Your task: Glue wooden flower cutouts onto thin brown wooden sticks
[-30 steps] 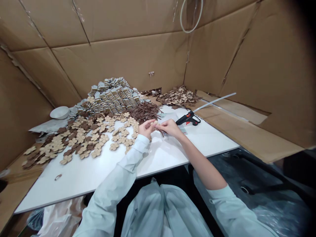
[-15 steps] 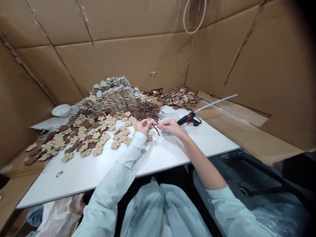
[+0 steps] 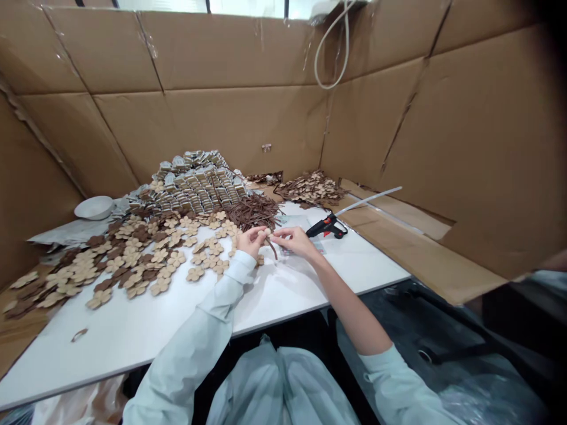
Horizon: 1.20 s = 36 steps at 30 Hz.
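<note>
The bare right hand (image 3: 296, 242) has moved back toward the bare left hand (image 3: 250, 242). The gap between them has closed, and their fingertips now meet over a thin dark brown strip (image 3: 273, 249) that hangs below them. The whole view has also shifted: the tan corrugated cardboard wall (image 3: 230, 124) sits lower in the frame, a bright band of window-like light (image 3: 163, 5) has appeared along the top edge, and the black-and-red hot glue gun (image 3: 326, 226) lies further left and lower.
</note>
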### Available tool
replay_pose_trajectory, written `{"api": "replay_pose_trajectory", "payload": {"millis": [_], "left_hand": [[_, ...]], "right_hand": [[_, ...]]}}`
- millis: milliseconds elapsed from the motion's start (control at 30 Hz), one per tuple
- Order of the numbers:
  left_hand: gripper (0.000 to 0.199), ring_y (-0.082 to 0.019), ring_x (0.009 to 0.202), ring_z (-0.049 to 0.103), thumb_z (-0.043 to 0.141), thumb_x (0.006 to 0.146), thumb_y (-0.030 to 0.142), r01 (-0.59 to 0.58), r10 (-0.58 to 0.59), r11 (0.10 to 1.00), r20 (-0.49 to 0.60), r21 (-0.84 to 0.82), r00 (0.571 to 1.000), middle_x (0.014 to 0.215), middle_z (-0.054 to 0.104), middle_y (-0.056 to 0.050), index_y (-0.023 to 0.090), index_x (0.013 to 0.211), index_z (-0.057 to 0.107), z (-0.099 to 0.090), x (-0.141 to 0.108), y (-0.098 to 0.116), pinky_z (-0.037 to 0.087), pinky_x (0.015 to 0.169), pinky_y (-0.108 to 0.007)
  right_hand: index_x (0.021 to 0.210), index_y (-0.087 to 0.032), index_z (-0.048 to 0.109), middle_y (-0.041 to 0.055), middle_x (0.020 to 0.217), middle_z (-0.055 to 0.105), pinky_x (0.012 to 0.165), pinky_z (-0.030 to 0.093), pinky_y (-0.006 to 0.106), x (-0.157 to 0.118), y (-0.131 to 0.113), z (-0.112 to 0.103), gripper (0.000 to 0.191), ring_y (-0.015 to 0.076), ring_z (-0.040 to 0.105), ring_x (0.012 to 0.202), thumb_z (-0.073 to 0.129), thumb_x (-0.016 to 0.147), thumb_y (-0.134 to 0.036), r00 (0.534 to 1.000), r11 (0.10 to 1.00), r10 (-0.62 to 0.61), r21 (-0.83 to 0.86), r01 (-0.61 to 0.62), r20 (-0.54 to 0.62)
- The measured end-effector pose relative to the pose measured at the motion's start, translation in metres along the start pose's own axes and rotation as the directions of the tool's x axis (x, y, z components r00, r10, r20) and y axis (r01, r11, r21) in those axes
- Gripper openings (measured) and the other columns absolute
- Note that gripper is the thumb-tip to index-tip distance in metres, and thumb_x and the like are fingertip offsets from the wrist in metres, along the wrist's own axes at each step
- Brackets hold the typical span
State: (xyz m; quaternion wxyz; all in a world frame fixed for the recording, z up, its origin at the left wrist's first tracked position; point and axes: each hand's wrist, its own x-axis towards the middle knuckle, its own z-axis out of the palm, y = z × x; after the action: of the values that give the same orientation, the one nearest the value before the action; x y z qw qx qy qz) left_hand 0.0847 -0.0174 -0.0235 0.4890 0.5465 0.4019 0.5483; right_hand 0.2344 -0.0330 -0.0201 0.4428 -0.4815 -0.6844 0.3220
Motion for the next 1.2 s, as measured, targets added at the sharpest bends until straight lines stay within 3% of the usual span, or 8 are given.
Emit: {"api": "replay_pose_trajectory", "payload": {"millis": [133,267,567,900,1200], "left_hand": [[0.032,-0.014,0.064,0.058,0.069,0.052,0.035,-0.034,0.035,0.999,0.028,-0.004,0.999,0.064,0.063,-0.003,0.014,0.075,0.063,0.002,-0.0012,-0.0038,0.048,0.061,-0.026],[0.039,-0.012,0.059,0.057,0.071,0.047,0.038,0.057,-0.052,0.995,0.067,-0.082,0.996,0.064,0.062,-0.003,0.013,0.075,0.063,0.0029,0.0,-0.0056,0.047,0.057,-0.024],[0.05,-0.01,0.057,0.056,0.076,0.039,0.035,0.196,-0.184,0.969,0.09,-0.151,0.979,0.062,0.061,-0.002,0.013,0.082,0.062,0.0029,0.003,-0.0067,0.048,0.059,-0.026],[0.045,-0.011,0.054,0.055,0.075,0.042,0.033,0.123,-0.118,0.987,0.055,-0.1,0.992,0.058,0.06,-0.003,0.009,0.077,0.061,0.0017,0.0009,-0.0082,0.048,0.054,-0.027],[0.04,-0.012,0.054,0.055,0.073,0.046,0.028,0.088,-0.082,0.995,0.109,-0.052,0.991,0.061,0.062,-0.004,0.009,0.078,0.061,0.0009,0.0014,-0.0057,0.047,0.053,-0.025]], "right_hand": [[0.068,-0.014,0.067,0.0048,0.066,0.064,0.055,0.039,0.024,-0.0006,0.0004,0.0038,0.03,0.0152,0.054,0.061,0.057,0.064,-0.042,0.999,1.0,-0.019,-0.025,0.018,-0.038],[0.067,-0.013,0.066,0.0053,0.066,0.064,0.056,0.039,0.024,-0.0001,0.0013,0.0041,0.029,0.015,0.054,0.061,0.057,0.064,-0.04,0.998,1.0,-0.025,0.008,0.026,-0.059],[0.069,-0.008,0.066,0.0028,0.056,0.058,0.046,0.031,0.022,-0.0015,-0.0014,0.0001,0.038,0.0087,0.043,0.048,0.061,0.058,-0.044,0.994,0.99,0.107,0.093,-0.105,-0.021],[0.07,-0.009,0.065,-0.0025,0.045,0.046,0.04,0.021,0.02,-0.0021,0.0017,0.0027,0.039,0.005,0.032,0.041,0.06,0.059,-0.046,0.987,0.976,0.144,0.154,-0.155,0.076],[0.071,-0.009,0.065,-0.0002,0.05,0.052,0.042,0.024,0.021,-0.0028,0.0013,0.0027,0.037,0.0062,0.038,0.043,0.063,0.057,-0.043,0.988,0.962,0.137,0.226,-0.15,0.071]]}}
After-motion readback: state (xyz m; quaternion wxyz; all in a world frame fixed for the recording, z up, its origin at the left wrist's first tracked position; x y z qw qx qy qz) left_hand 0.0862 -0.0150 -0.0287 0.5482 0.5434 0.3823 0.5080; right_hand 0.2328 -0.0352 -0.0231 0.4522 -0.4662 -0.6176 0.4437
